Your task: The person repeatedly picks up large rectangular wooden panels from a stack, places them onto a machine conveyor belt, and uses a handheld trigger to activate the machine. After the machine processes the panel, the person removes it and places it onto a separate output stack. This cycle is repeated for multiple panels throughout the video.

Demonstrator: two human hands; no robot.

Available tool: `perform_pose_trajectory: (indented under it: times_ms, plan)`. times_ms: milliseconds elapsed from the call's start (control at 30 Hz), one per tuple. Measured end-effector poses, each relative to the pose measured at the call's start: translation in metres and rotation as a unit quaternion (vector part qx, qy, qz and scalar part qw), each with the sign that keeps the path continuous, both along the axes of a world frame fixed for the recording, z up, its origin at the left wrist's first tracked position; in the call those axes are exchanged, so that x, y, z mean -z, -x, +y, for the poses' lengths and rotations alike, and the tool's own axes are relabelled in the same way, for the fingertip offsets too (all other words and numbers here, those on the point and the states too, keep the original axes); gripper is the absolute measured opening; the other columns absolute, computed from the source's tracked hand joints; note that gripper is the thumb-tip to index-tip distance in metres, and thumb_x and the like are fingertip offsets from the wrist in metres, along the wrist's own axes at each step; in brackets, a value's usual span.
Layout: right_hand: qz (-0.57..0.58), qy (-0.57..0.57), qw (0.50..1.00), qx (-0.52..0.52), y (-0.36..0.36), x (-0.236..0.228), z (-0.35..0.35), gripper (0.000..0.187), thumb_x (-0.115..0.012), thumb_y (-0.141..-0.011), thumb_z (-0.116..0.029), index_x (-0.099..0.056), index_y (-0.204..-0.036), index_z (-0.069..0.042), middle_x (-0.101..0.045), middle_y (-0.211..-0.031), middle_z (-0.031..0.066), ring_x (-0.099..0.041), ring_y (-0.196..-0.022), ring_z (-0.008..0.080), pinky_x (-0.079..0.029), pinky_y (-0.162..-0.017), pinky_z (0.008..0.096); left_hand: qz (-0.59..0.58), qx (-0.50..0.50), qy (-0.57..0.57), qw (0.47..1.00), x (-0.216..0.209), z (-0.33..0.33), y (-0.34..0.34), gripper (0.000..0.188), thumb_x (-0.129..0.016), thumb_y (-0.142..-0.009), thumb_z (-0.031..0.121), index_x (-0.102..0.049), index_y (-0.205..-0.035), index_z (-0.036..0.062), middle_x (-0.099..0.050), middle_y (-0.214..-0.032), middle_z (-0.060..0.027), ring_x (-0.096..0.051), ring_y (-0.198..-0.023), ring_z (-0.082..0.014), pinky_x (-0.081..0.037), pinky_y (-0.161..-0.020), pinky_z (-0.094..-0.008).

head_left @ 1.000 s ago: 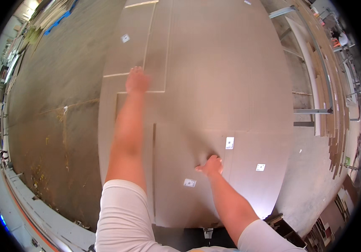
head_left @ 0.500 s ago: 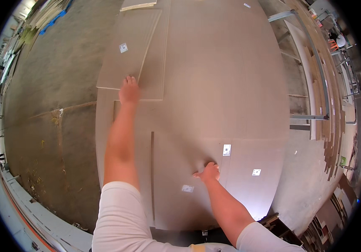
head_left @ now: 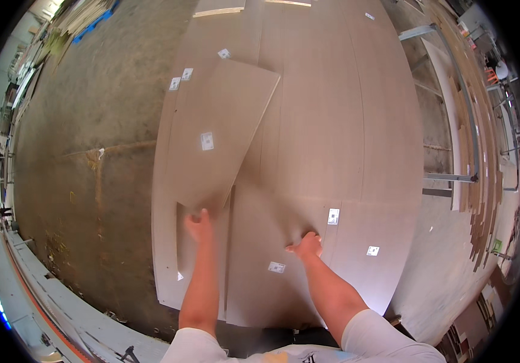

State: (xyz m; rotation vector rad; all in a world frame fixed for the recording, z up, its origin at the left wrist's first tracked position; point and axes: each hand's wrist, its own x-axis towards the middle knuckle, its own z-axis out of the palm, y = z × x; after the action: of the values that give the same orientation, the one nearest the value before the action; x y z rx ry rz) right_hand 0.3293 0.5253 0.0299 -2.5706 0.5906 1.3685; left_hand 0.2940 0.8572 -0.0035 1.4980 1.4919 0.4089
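A loose brown board with a white label lies askew on top of a wide spread of cut brown panels. At its near end my left hand is closed on the edge, the fingertips partly lost in shadow. Beneath that hand runs a narrow dark gap between panels. My right hand rests on the near panel with the thumb stretched out to the left, holding nothing. White labels are stuck on several panels around it.
Other board pieces lie at the far end of the spread. To the right stand a metal frame and long stacked boards. Concrete floor shows on the left, with a grey machine bed at the lower left.
My left hand has drawn the loose board toward me, uncovering labels on the panels behind it. My right hand has stayed at about the same spot on the near panel.
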Motion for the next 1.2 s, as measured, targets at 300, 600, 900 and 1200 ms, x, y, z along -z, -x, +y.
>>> perform_pose_trajectory:
  times_ms: [300,600,900,1200]
  plan:
    - [-0.034,-0.010,0.999,-0.009,0.009,0.003,0.001,0.100,-0.098,-0.059,-0.047,-0.051,-0.132,0.002,-0.053,-0.135,0.0231,-0.065,-0.115,0.0337,-0.058,-0.092,0.0421,-0.271,-0.005,0.409,0.871,-0.052,-0.019,0.004,0.039,-0.076,-0.094,0.020,-0.056,-0.126,0.0105,-0.069,-0.116,-0.0042,-0.067,-0.104,-0.0209,-0.057,-0.083,-0.0417]
    - [-0.081,-0.013,0.996,-0.042,0.020,0.000,0.001,0.102,-0.097,-0.057,-0.052,-0.055,-0.131,0.006,-0.063,-0.129,0.0219,-0.065,-0.118,0.0366,-0.056,-0.098,0.0430,-0.366,-0.103,0.391,0.838,-0.139,-0.066,0.110,0.026,-0.065,-0.098,0.011,-0.058,-0.123,0.0143,-0.071,-0.108,-0.0032,-0.070,-0.097,-0.0207,-0.058,-0.081,-0.0351]
    - [-0.098,-0.289,0.950,-0.065,0.018,0.115,-0.118,0.075,-0.076,-0.085,-0.059,-0.058,-0.130,-0.002,-0.068,-0.123,0.0131,-0.067,-0.106,0.0278,-0.053,-0.088,0.0399,-0.363,-0.134,0.391,0.835,-0.162,-0.185,0.426,0.045,-0.066,-0.091,0.005,-0.056,-0.135,0.0060,-0.066,-0.128,-0.0093,-0.064,-0.119,-0.0275,-0.053,-0.102,-0.0446]
    - [-0.112,-0.480,0.864,-0.104,0.174,-0.067,-0.137,0.070,-0.046,-0.101,-0.067,-0.064,-0.130,-0.005,-0.067,-0.126,0.0096,-0.061,-0.115,0.0180,-0.045,-0.096,0.0364,-0.419,-0.217,0.287,0.834,-0.300,-0.429,0.705,0.046,-0.072,-0.081,0.002,-0.064,-0.127,0.0037,-0.070,-0.122,-0.0083,-0.067,-0.115,-0.0261,-0.054,-0.101,-0.0413]
